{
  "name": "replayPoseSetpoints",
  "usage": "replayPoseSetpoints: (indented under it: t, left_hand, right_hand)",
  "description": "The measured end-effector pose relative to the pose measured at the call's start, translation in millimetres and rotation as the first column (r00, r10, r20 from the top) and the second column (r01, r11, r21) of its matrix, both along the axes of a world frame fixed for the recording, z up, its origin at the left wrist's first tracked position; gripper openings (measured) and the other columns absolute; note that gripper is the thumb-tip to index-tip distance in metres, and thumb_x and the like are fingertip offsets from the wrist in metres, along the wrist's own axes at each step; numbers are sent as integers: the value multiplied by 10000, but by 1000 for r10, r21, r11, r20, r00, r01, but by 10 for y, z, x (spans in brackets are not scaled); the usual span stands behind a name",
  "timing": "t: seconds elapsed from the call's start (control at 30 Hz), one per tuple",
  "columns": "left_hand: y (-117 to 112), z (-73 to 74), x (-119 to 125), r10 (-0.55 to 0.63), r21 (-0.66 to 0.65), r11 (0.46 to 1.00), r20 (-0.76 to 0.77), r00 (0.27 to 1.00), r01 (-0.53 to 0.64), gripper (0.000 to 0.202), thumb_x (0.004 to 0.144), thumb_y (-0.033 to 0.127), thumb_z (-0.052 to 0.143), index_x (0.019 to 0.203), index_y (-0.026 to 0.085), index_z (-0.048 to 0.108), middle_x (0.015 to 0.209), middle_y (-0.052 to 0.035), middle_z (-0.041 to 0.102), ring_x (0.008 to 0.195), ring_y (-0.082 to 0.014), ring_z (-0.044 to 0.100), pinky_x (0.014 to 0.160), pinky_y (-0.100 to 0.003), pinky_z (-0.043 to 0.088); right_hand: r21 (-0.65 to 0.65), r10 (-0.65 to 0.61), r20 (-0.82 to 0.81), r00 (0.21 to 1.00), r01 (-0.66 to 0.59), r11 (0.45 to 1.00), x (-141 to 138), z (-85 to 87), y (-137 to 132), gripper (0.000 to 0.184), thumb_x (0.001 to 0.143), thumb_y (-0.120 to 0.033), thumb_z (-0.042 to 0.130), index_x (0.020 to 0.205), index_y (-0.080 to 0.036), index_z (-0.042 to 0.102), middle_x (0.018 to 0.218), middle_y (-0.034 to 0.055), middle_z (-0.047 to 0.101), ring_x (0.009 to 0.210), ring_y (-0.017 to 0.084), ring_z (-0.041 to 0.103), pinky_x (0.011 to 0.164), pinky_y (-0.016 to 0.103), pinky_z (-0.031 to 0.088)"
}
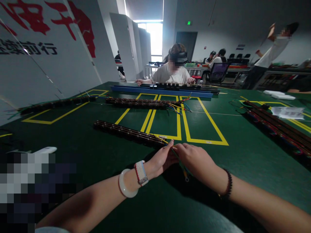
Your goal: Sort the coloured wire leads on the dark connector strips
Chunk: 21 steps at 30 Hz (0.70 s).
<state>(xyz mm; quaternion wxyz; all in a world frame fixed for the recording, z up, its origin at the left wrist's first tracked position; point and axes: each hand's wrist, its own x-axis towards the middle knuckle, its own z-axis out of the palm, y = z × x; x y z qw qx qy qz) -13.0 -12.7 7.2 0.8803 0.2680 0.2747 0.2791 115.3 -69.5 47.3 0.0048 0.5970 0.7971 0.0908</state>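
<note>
A long dark terminal strip [126,132] lies on the green table [218,161], its near end right in front of me with thin coloured wires [183,168] coming out. My left hand [161,158] pinches the wires at that end, fingers pressed together. My right hand [195,160] meets it from the right, closed around the same wires, which hang down below it with a small metal lug at the tip. A white bangle and a woven watch band sit on my left wrist, a dark bead bracelet on my right.
More terminal strips lie farther back [143,103], at the left [55,104] and along the right [279,129]. Yellow tape rectangles [184,129] mark the table. A person sits across at a blue rail [162,91]. Others work behind. A white object [45,150] lies at left.
</note>
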Motion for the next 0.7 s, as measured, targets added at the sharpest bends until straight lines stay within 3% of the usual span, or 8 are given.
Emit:
replayPoseSetpoints:
  t: [0.1, 0.27, 0.57, 0.7]
  left_hand:
    - [-12, -5, -19, -42, 69, 997, 7, 999, 41, 297, 889, 383, 475, 804, 101, 513, 792, -85, 629, 770, -148, 626, 844, -340, 469]
    - [-19, -26, -12, -77, 93, 993, -14, 997, 78, 236, 930, 323, 384, 838, 115, 447, 879, -151, 644, 890, -206, 648, 957, -432, 416]
    - [0, -71, -6, -97, 117, 988, 0, 995, 96, 257, 941, 328, 344, 850, 107, 440, 848, -144, 640, 890, -223, 651, 959, -449, 411]
    - [-3, -78, 0, -101, 129, 986, -21, 995, 102, 254, 946, 327, 321, 849, 114, 418, 812, -140, 637, 862, -227, 655, 918, -435, 430]
  right_hand:
    - [49, -84, -147, 986, 92, 995, 185, 46, 141, 117, 924, -167, 470, 1003, -137, 551, 832, 64, 611, 655, 168, 582, 512, 255, 338]
    - [16, -119, -365, 923, 134, 991, 447, -74, 399, 84, 926, -231, 514, 914, -153, 545, 804, 42, 614, 722, 157, 572, 577, 237, 329]
    - [-35, -75, -336, 939, 67, 997, 506, -268, 481, 124, 934, -229, 511, 889, -154, 598, 829, 51, 629, 736, 165, 583, 612, 234, 354]
    - [-36, -16, -366, 931, 3, 999, 486, -321, 490, 184, 954, -206, 458, 972, -139, 628, 917, 71, 632, 817, 163, 593, 687, 235, 402]
